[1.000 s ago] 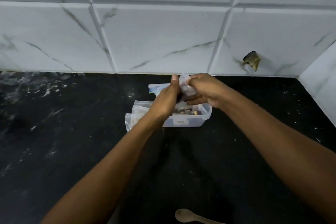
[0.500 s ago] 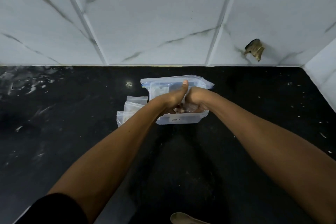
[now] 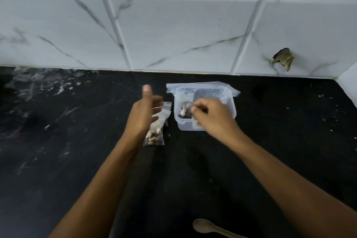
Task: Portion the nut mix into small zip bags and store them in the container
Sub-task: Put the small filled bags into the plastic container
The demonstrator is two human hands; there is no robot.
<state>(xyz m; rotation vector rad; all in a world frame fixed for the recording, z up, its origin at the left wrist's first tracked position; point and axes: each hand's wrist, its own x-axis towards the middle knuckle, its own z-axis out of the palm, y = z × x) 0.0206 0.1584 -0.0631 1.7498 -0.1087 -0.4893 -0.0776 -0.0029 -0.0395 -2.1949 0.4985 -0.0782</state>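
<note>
Reaching forward over the black table (image 3: 270, 141), both arms stretch toward the far wall. The left hand (image 3: 142, 117) stands thumb-up, its fingers grasping a small bag (image 3: 155, 133) of nuts that hangs just left of the container (image 3: 193, 127). The right hand (image 3: 212, 115) hovers over the container, fingers curled — whether they pinch anything I cannot tell. A dark label on the container's near wall is too small to read. A large bag (image 3: 228, 88) lies behind it; a spoon (image 3: 204, 226) rests near.
</note>
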